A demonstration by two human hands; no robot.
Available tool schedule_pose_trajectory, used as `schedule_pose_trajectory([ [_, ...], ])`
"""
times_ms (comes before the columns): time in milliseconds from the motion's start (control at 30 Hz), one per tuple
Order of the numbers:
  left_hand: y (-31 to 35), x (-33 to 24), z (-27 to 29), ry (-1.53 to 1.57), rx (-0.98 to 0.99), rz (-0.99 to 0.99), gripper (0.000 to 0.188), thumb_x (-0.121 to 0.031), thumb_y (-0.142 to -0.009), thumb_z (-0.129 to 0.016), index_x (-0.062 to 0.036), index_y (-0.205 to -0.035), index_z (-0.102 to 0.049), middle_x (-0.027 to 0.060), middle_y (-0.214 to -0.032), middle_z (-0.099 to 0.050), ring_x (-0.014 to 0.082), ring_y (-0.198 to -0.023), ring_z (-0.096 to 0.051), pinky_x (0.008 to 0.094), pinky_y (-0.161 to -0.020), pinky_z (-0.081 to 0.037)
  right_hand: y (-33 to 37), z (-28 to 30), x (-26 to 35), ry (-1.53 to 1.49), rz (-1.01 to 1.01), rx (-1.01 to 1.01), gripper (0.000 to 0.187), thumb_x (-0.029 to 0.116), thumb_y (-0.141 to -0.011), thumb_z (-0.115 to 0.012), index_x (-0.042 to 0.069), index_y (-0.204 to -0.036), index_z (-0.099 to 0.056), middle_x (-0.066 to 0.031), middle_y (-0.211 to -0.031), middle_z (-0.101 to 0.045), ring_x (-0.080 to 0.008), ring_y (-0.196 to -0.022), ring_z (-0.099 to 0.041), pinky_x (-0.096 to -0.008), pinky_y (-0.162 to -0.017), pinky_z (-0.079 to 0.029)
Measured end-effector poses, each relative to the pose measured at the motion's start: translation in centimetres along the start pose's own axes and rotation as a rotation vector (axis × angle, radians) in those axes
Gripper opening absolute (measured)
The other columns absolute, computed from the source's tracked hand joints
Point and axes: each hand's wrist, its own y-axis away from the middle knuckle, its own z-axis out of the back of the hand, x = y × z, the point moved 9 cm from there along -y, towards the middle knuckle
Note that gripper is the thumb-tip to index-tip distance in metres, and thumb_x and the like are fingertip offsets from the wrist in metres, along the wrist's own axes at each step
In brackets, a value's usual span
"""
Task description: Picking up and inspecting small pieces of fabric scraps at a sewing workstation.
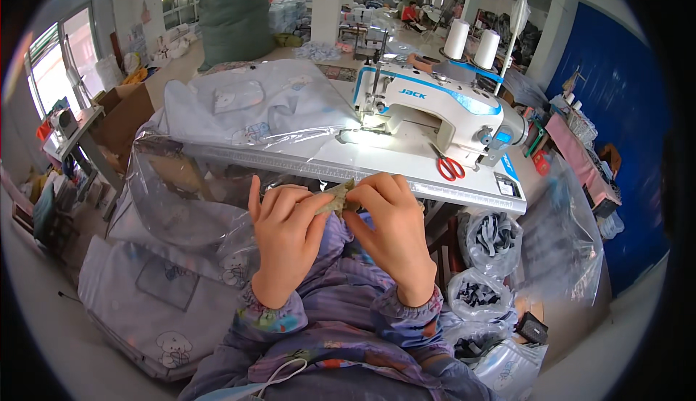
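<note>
Just in front of the sewing table's edge, my left hand [285,236] and my right hand [389,230] meet over a small crumpled olive-green piece [338,198] of thin material. Both hands pinch it between thumb and fingers, the left from one side and the right from the other. Whether it is cloth or paper I cannot make out. Beyond them stands a white and blue sewing machine [435,100], its lamp lighting the needle area. Scissors with red handles [451,170] lie on the white tabletop [391,158] beside the machine.
White printed fabric with clear plastic [250,104] covers the table's left part; more printed pieces [156,307] hang at lower left. Clear bags of dark strips [494,241] stand at right. Two white thread cones [457,39] rise behind the machine. A big green sack [235,24] stands farther back.
</note>
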Motion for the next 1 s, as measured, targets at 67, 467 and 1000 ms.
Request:
schedule_pose_trajectory([
  [67, 0.0, 0.0, -0.1, 0.015, 0.003, 0.0, 0.021, -0.009, -0.076, -0.071, -0.0145, -0.096, -0.07, 0.0, -0.088, -0.058, 0.0204, -0.091, -0.058, 0.0488, -0.111, -0.024, 0.0, 0.1, 0.1, -0.005, 0.002, -0.007, 0.024, 0.001, -0.068, -0.073, 0.005, -0.09, -0.065, -0.0068, -0.092, -0.06, -0.0285, -0.086, -0.056, -0.0372, -0.071, -0.048],
  [467, -0.2, 1.6, -0.5, 0.312, 0.072, 0.129, 0.015, -0.011, -0.08, -0.069, -0.0116, -0.095, -0.069, 0.0013, -0.091, -0.062, 0.0213, -0.092, -0.06, 0.0467, -0.111, -0.024, -0.2, 1.4, 0.6, -0.087, 0.073, -0.05, 0.018, 0.003, -0.07, -0.075, 0.005, -0.085, -0.067, -0.0063, -0.084, -0.064, -0.0267, -0.08, -0.057, -0.0344, -0.07, -0.045],
  [1000, -0.6, 1.8, 0.2, 0.458, 0.043, 0.189, 0.014, -0.009, -0.08, -0.068, -0.0071, -0.094, -0.068, 0.0047, -0.091, -0.064, 0.0235, -0.09, -0.061, 0.0477, -0.112, -0.023, -0.3, 2.9, 1.0, -0.11, 0.084, -0.096, 0.016, 0.001, -0.072, -0.074, 0.002, -0.085, -0.067, -0.0085, -0.087, -0.064, -0.0264, -0.083, -0.058, -0.0343, -0.073, -0.046],
])
